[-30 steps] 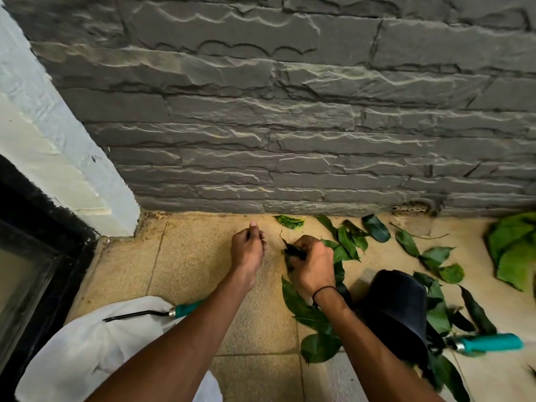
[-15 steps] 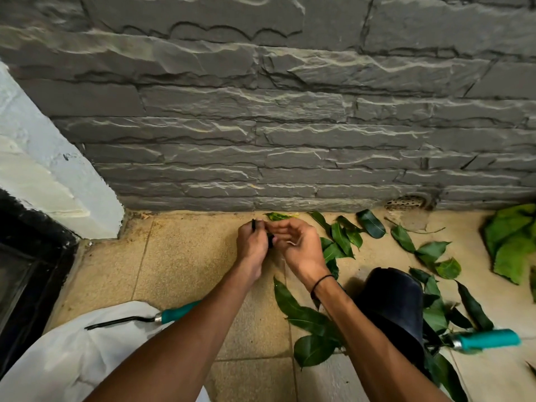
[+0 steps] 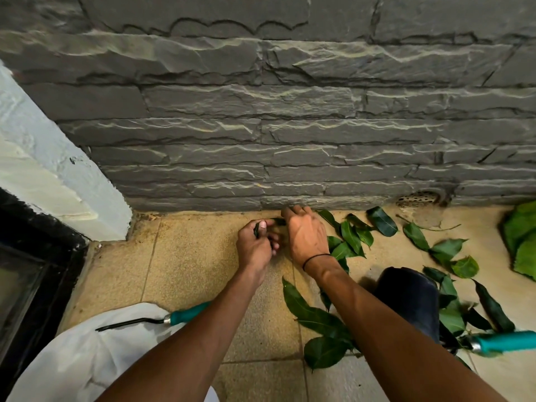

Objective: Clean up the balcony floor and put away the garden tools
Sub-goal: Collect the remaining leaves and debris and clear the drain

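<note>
The left hand point(image 3: 256, 248) is pinching a small dark bit, maybe a leaf scrap. The right hand point(image 3: 304, 233), fingers spread, is reaching to a leaf point(image 3: 279, 221) by the stone wall point(image 3: 261, 134) at 12 o'clock. The scrap could be slipping out. More leaves point(image 3: 352, 235) are lying at 3 o'clock.

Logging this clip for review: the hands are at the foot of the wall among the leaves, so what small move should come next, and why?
Probably the right hand should close on the leaf under its fingers at the wall's foot and pass it to the left hand, which already pinches something small and dark. Many leaves still lie to its right.
</note>
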